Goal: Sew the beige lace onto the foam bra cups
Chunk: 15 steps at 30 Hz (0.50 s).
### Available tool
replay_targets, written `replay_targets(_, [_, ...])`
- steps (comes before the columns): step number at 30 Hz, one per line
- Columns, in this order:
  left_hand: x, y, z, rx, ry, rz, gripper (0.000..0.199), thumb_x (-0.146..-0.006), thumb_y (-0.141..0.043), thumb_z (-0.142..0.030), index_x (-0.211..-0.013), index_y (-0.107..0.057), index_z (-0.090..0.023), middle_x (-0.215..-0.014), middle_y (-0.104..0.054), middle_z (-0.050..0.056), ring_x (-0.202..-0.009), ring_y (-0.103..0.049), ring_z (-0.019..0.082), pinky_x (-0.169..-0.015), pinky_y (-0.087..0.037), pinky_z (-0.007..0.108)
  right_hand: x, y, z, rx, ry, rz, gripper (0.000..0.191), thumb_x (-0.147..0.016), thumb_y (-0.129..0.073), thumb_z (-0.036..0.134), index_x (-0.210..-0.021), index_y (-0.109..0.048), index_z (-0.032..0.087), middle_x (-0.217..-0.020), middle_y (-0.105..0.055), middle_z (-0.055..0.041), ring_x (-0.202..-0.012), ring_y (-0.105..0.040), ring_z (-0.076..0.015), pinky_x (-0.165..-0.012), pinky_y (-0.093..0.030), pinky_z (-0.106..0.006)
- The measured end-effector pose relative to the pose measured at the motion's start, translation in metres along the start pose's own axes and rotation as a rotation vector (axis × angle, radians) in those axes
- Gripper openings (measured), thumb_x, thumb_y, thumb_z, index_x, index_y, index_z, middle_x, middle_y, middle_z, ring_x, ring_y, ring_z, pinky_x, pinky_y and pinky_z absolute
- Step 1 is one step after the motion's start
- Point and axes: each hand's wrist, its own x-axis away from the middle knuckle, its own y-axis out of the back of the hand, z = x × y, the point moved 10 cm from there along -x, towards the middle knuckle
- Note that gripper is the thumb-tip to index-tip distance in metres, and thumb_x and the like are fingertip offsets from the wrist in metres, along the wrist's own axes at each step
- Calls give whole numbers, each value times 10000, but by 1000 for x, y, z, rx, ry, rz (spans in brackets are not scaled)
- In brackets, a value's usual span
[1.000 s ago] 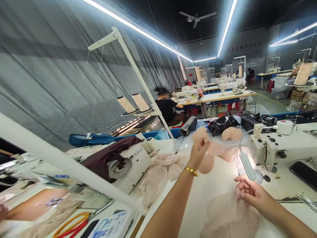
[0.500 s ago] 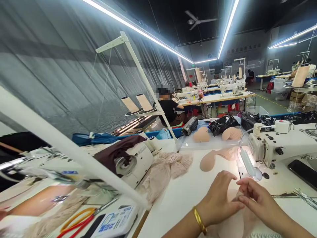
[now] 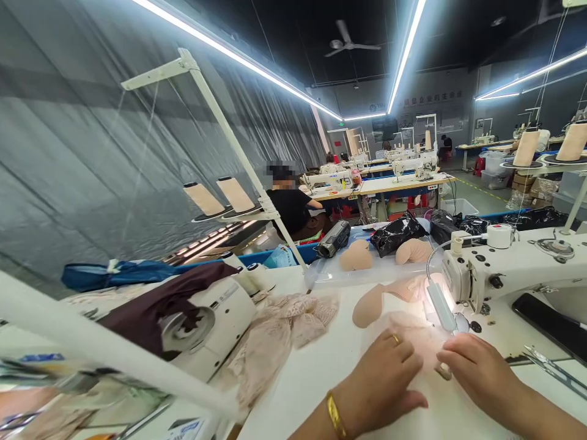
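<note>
A piece of sheer beige fabric (image 3: 406, 324) lies on the white sewing table in front of the needle area. My left hand (image 3: 383, 376), with a gold ring and a gold bracelet, is on its left side; the fingers are curled over the fabric and the thumb points right. My right hand (image 3: 481, 376) pinches the fabric at its right edge, fingertips just below the machine lamp (image 3: 441, 305). The white sewing machine (image 3: 509, 263) stands beyond my right hand. A beige bra cup (image 3: 368, 305) rests beyond my left hand.
Beige lace (image 3: 275, 342) lies left of the hands, beside another white machine (image 3: 215, 324) with dark cloth on it. A clear tray (image 3: 325, 275) holds cups and black bags. Tweezers (image 3: 557, 370) and a black phone (image 3: 545, 324) lie right. A person (image 3: 288, 208) sits ahead.
My hands have moved apart, and the fabric now spreads forward toward the machine. The left hand's raised fingers have lowered and curled. The view has shifted to the right.
</note>
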Motion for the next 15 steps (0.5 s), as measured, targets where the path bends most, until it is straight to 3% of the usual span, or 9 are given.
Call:
replay_targets(2, [-6, -25, -7, 48, -46, 113, 269, -964, -764, -369, -898, -560, -207, -878, -675, -7, -814, -600, 201, -844, -469, 344, 10, -16, -22, 3, -28, 142, 253, -1073, -481, 153, -892, -627, 252, -817, -676, 30, -706, -622, -163, -637, -458, -278])
replay_targets(4, [-17, -48, -11, 48, -92, 162, 143, -959, -702, -179, -922, -565, -201, -894, -675, -10, -823, -600, 190, -865, -468, 337, 20, -28, -41, -29, -61, 264, 286, -1086, -472, 173, -849, -614, 248, -810, -660, 35, -720, -623, -155, -652, -464, -265])
replay_targets(6, [-29, -70, -9, 29, -107, 197, 166, -883, -659, -63, -914, -566, -196, -876, -663, -5, -772, -578, 183, -769, -454, 331, 27, -34, -54, -61, -66, 345, 294, -1086, -438, 146, -885, -626, 249, -865, -681, 19, -780, -639, -165, -696, -481, -271])
replay_targets(8, [-36, -88, -5, 10, -110, 215, 186, -826, -673, -67, -837, -543, -200, -818, -630, -4, -689, -527, 178, -631, -388, 336, 30, -33, -59, -78, -50, 360, 302, -1062, -411, 91, -941, -639, 246, -959, -713, -9, -887, -656, -188, -754, -497, -290])
replay_targets(12, [-38, -97, 5, -16, -51, 109, 225, -836, -660, -89, -745, -490, -204, -786, -579, 5, -674, -479, 177, -600, -336, 342, 34, -25, -65, -98, -67, 384, 365, -1014, -393, 17, -1176, -632, 241, -1076, -721, -49, -1017, -638, -226, -821, -501, -330])
replay_targets(15, [-34, -91, 5, 36, -30, 27, 225, -851, -614, -51, -748, -482, -201, -812, -585, 10, -710, -486, 177, -648, -373, 332, 35, -22, -64, -95, -90, 426, 401, -986, -397, -6, -1195, -624, 251, -1044, -698, -49, -982, -617, -234, -788, -487, -334])
